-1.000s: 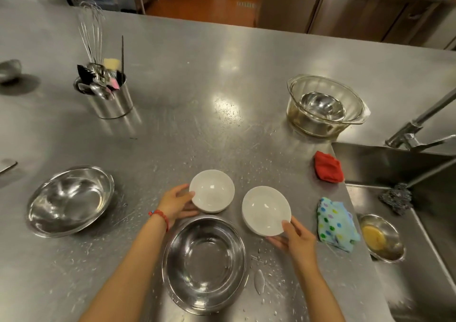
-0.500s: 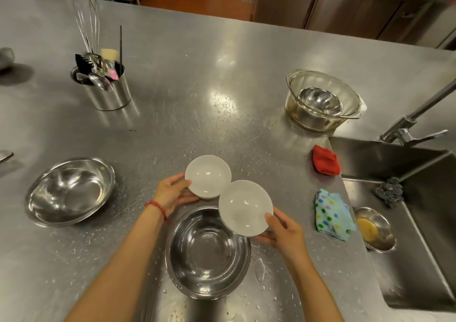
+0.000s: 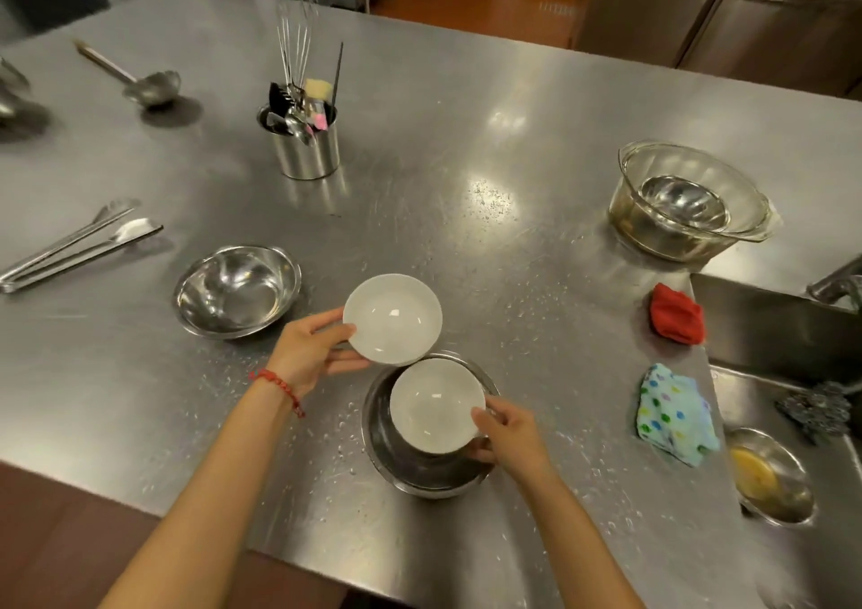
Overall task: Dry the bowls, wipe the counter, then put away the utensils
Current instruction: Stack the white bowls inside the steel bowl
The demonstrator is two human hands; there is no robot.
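My left hand (image 3: 310,352) grips the rim of a white bowl (image 3: 392,317), held just above the wet steel counter (image 3: 466,142). My right hand (image 3: 508,436) holds a second white bowl (image 3: 436,405) inside or just over the large steel bowl (image 3: 420,473) near the front edge; I cannot tell whether they touch. A smaller steel bowl (image 3: 238,289) sits to the left. Tongs (image 3: 74,247) and a ladle (image 3: 144,84) lie at the far left. The utensil holder (image 3: 305,149) with a whisk stands at the back. A dotted cloth (image 3: 671,415) and a red cloth (image 3: 676,314) lie to the right.
A glass bowl (image 3: 690,200) with a steel bowl nested inside stands at the back right. The sink (image 3: 793,328) on the right holds a scouring pad (image 3: 816,410) and a small steel dish (image 3: 769,478) with something yellow in it. Water drops cover the counter's middle.
My right hand carried its white bowl left and down over the large steel bowl. My left hand lifted the other white bowl slightly. The view pulled back, showing the tongs and ladle.
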